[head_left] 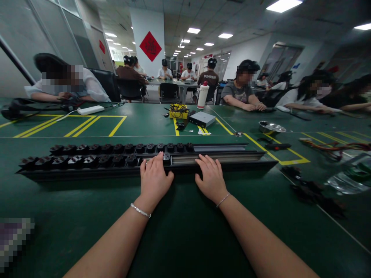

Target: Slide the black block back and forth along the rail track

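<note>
A long black rail [246, 164] lies across the green table in front of me. Black socket modules [89, 160] sit in a row along its left part, and a bare channel shows on the right. My left hand [155, 175] grips the rail near the middle, fingers over the top and thumb at the front. Just right of those fingers, a single module [166, 157] sits in the channel. Farther right, my right hand [211, 175] holds the same rail, fingers over it and thumb in front. Behind it lies a second rail [220, 147], also lined with modules on its left.
Loose black modules [315, 191] lie at the right, near a clear plastic bag [353, 175] and wires [324, 144]. Beyond the rails are a yellow box [178, 111], a grey box [202, 119], a white bottle [203, 95] and a metal bowl [272, 126]. People sit across the table.
</note>
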The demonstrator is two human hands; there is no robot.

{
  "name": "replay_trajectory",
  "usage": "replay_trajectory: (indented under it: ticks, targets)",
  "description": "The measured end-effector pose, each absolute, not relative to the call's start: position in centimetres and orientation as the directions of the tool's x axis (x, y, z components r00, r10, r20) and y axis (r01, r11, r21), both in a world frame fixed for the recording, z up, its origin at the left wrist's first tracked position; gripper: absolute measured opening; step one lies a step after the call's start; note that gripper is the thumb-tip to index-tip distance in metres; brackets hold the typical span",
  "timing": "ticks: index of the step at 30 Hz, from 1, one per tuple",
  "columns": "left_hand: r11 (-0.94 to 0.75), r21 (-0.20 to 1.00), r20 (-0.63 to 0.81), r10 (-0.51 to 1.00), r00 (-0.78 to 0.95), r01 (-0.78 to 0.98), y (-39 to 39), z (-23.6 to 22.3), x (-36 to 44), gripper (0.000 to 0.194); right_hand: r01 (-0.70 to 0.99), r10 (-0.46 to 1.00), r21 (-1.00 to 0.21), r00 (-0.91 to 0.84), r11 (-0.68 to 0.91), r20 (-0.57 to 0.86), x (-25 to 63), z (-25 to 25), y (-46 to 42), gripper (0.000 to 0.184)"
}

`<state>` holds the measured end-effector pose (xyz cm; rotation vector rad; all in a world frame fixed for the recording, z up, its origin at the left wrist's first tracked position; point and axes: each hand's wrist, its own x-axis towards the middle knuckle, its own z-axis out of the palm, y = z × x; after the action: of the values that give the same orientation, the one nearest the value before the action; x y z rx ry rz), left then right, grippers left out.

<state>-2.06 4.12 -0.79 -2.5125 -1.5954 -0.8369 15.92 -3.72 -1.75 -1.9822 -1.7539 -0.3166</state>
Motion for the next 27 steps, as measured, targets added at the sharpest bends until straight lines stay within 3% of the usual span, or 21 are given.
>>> replay_trajectory:
  ticks: [17,27]
  targets:
    - [-0.471,0.256,0.397,0.847,0.352,0.844,4.08,-0.12,-2.02,0.063,0.974,0.871,-0.219,0.162,-0.065,0.463,15.91,-1.71,-3.67,0.045]
    - [-0.471,0.220,0.454,0.825,0.338,0.854,3.95,-0.71,-1.94,0.063,0.975,0.877,-0.214,0.149,-0.055,0.457,16.12,-1.76,-3.62,0.046]
